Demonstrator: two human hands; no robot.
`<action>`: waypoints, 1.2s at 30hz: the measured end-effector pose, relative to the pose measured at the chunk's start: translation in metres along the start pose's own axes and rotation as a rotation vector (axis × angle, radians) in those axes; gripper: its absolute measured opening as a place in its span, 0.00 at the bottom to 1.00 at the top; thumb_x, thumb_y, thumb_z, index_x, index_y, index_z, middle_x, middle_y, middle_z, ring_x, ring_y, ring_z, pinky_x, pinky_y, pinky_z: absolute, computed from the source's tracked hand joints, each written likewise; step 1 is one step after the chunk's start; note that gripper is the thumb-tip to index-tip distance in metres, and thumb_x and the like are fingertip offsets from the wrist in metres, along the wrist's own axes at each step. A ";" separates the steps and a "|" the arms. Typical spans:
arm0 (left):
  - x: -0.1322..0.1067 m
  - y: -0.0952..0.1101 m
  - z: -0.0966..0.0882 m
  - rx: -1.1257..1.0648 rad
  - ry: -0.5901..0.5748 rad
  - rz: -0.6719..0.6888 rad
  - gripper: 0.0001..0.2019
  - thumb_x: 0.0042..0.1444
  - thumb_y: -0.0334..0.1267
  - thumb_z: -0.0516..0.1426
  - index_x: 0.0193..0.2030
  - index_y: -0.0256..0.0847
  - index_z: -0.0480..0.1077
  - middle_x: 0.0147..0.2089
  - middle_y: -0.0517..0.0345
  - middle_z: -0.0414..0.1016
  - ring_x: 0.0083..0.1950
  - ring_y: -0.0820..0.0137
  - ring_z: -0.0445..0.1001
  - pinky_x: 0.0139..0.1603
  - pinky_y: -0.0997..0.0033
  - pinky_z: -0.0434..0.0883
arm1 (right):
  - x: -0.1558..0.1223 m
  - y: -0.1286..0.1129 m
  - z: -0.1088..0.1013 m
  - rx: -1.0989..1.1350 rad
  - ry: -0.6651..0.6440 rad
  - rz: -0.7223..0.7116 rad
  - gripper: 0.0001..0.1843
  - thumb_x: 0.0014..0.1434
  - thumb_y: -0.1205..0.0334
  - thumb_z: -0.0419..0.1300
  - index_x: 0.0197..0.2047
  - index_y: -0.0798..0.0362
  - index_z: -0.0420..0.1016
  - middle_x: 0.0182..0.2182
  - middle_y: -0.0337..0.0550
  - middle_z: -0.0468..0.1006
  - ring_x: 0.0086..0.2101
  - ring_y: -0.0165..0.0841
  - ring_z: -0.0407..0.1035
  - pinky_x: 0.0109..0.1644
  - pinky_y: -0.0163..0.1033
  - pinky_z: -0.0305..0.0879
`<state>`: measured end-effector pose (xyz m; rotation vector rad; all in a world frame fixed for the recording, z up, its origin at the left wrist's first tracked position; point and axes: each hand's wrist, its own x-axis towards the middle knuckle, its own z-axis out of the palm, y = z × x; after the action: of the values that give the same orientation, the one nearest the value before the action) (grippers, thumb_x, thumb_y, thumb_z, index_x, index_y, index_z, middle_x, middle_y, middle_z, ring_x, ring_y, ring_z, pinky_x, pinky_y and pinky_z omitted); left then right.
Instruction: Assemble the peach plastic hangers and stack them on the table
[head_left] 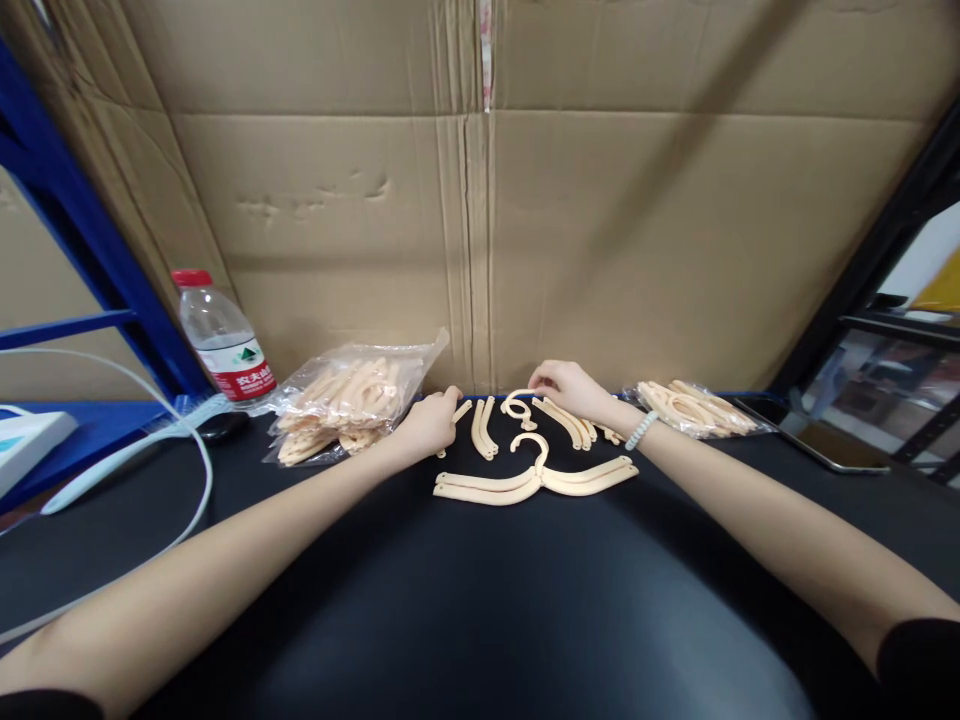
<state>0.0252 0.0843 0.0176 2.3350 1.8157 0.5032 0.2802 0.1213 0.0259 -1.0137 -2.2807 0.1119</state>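
Note:
On the black tabletop, a cream plastic folding hanger point(540, 480) lies with its hook upward and its arms spread left and right. My right hand point(568, 388) is closed, its fingertips pinching the curved end of a loose hanger hook point(516, 404) behind it. My left hand point(429, 424) has its fingers curled over a hanger arm point(462, 411), mostly hidden under the hand. Between the hands lie a pair of loose hanger arms point(484, 430) and, to the right, another pair of arms point(568, 426). Small cream parts point(609, 435) show beside my right wrist.
A clear bag of cream hanger parts point(341, 400) sits left, near a red-capped water bottle point(229, 340). Another bag of parts point(694, 408) and a phone point(817, 440) are right. A white cable point(206, 480) loops at left. Cardboard point(337, 220) stands behind.

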 end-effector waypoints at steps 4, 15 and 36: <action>-0.006 0.010 -0.010 -0.135 0.047 0.036 0.13 0.63 0.35 0.57 0.53 0.35 0.67 0.44 0.51 0.75 0.44 0.63 0.76 0.48 0.55 0.73 | -0.003 -0.009 -0.010 0.066 0.185 0.046 0.07 0.58 0.72 0.55 0.34 0.54 0.73 0.32 0.42 0.74 0.34 0.34 0.68 0.42 0.39 0.64; -0.108 0.049 0.005 -0.877 0.106 0.189 0.08 0.58 0.41 0.57 0.36 0.39 0.65 0.36 0.56 0.74 0.38 0.68 0.76 0.40 0.68 0.76 | -0.076 -0.063 -0.022 0.382 0.222 0.205 0.07 0.60 0.63 0.57 0.38 0.52 0.77 0.33 0.43 0.76 0.33 0.35 0.71 0.36 0.40 0.68; -0.129 0.055 0.012 -1.150 0.107 0.168 0.08 0.55 0.38 0.62 0.33 0.42 0.66 0.36 0.55 0.76 0.43 0.63 0.78 0.44 0.64 0.76 | -0.110 -0.096 -0.018 0.929 0.162 0.359 0.06 0.52 0.60 0.69 0.31 0.51 0.78 0.34 0.42 0.78 0.35 0.35 0.75 0.40 0.41 0.74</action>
<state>0.0518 -0.0525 0.0009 1.6149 0.8827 1.2734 0.2849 -0.0252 0.0134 -0.8405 -1.5627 1.0771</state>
